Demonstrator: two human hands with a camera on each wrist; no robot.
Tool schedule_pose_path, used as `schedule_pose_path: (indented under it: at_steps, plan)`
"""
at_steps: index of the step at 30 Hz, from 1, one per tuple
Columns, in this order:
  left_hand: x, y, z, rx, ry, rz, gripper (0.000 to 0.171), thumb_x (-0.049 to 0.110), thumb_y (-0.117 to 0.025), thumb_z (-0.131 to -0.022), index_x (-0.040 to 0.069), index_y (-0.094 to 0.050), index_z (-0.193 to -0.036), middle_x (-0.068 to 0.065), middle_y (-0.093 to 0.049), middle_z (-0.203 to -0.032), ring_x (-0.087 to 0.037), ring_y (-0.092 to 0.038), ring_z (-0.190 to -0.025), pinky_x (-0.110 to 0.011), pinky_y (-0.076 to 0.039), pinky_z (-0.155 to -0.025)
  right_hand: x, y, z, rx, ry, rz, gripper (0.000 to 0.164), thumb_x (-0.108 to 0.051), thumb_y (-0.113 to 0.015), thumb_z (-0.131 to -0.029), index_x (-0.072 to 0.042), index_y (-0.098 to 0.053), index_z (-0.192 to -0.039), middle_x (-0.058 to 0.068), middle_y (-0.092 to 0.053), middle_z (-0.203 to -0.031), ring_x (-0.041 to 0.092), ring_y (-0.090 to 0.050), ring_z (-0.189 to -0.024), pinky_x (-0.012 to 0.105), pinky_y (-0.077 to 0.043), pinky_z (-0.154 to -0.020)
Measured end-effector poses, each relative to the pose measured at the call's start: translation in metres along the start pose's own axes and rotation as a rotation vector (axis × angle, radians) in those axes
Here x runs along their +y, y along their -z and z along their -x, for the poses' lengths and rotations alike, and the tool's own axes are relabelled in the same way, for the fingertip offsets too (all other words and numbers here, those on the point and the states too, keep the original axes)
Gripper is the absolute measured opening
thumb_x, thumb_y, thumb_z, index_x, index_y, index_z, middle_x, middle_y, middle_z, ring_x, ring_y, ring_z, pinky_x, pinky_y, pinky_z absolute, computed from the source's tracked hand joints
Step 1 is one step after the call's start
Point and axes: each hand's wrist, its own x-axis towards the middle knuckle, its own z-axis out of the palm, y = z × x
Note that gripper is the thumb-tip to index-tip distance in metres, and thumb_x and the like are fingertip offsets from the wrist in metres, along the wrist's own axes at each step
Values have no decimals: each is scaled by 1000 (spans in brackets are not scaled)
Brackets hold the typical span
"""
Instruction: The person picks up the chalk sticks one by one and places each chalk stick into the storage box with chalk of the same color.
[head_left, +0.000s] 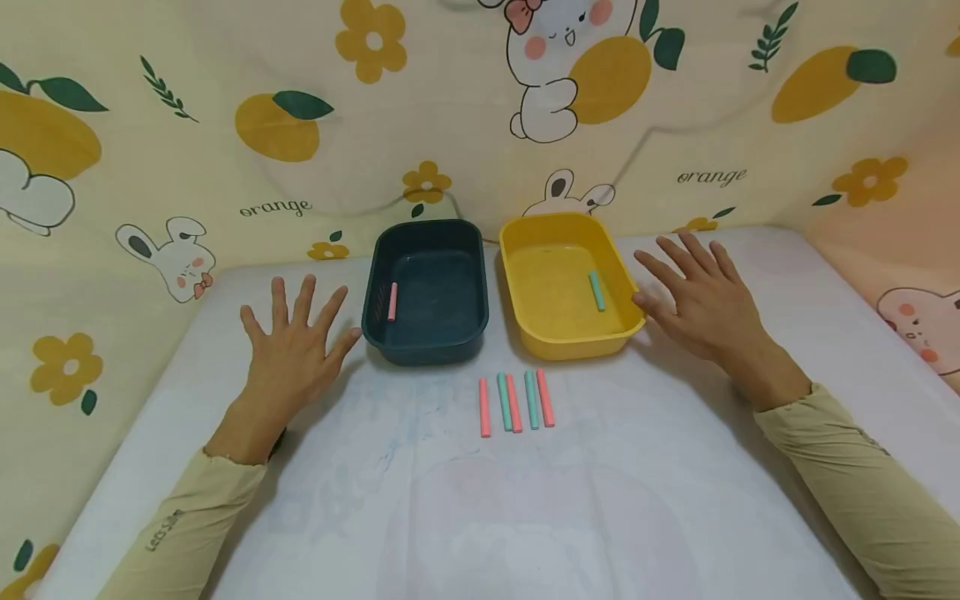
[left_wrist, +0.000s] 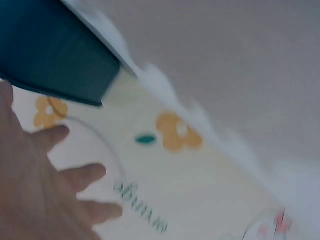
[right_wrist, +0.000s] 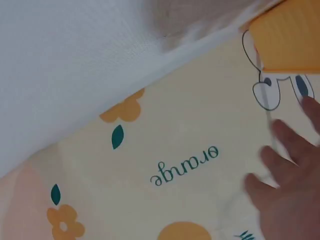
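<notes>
My left hand [head_left: 291,367] is spread with straight fingers, left of a dark teal bin [head_left: 426,353], its thumb tip close to the bin's near left corner. On the other side, my right hand [head_left: 708,308] has its fingers spread beside a yellow bin [head_left: 577,348], the thumb overlapping that bin's right rim in the head view. Neither hand holds anything. One pink chalk stick [head_left: 393,302] leans inside the teal bin, and a green chalk stick [head_left: 597,291] lies in the yellow one. Several more pink and green sticks [head_left: 513,403] form a row on the table in front of the bins.
A white cloth covers the table [head_left: 465,517], with faint blue smudges left of the row. Behind the bins hangs a cream curtain [head_left: 450,108] printed with rabbits, oranges and flowers. The two bins stand side by side, a narrow gap between them.
</notes>
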Motion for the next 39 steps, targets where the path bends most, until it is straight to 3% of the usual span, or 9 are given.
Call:
schedule_pose_path:
  at_steps: [4, 10, 18, 24, 30, 32, 37, 39]
  plan:
    - [4, 2, 1, -10, -33, 32, 69, 62, -27, -103, 26, -16, -161, -16, -7, -168, -48, 10, -152, -80, 3, -111, -9, 6, 1, 80, 87, 10, 66, -57, -44, -100, -27, -31, -157, 8, -28, -164, 25, -10, -156, 54, -16, -123]
    - [13, 6, 2, -45, -46, 134, 70, 61, -26, -104, 23, -13, -161, -15, -12, -168, -48, 2, -153, -78, -4, -113, -37, 18, 6, 63, 172, -18, 69, -54, -58, -95, -30, -34, -155, 7, -33, -161, 30, -21, -152, 60, -32, -112]
    - [18, 8, -3, -169, -30, 468, 71, 54, -36, -105, 20, -9, -161, -19, -21, -165, -44, -18, -152, -69, -21, -117, -80, 29, 15, 132, 347, -173, 78, -46, -77, -83, -25, -44, -151, 6, -50, -149, 31, -42, -140, 56, -39, -111]
    - [21, 11, -5, -251, 61, 670, 71, 47, -45, -104, 23, -10, -161, -16, -28, -163, -42, -28, -149, -66, -25, -117, -103, 27, 23, 70, 388, -253, 81, -49, -81, -79, -26, -47, -148, -1, -52, -148, 24, -46, -137, 49, -43, -111]
    - [26, 9, -8, -251, 114, 795, 71, 38, -50, -104, 26, -10, -161, -15, -31, -162, -39, -37, -146, -65, -26, -117, -117, 28, 31, 13, 408, -307, 80, -50, -82, -77, -26, -50, -146, -4, -55, -145, 20, -53, -132, 44, -50, -105]
    - [26, 7, -9, -251, 119, 830, 71, 35, -51, -104, 25, -10, -161, -16, -31, -162, -39, -39, -145, -62, -32, -116, -119, 28, 33, -25, 405, -317, 78, -51, -81, -78, -25, -52, -145, -3, -56, -144, 21, -55, -131, 44, -52, -103]
    - [27, 4, -9, -282, 157, 939, 69, 29, -51, -105, 24, -12, -161, -18, -30, -162, -39, -43, -141, -53, -47, -108, -124, 23, 34, -145, 376, -347, 75, -53, -79, -79, -24, -54, -142, -6, -60, -137, 13, -65, -104, 33, -57, -84]
    - [27, 3, -9, -295, 171, 965, 68, 28, -50, -105, 24, -13, -161, -18, -29, -162, -39, -45, -140, -52, -47, -108, -125, 21, 35, -197, 359, -355, 75, -52, -80, -78, -24, -54, -142, -7, -63, -130, 9, -63, -94, 28, -55, -77]
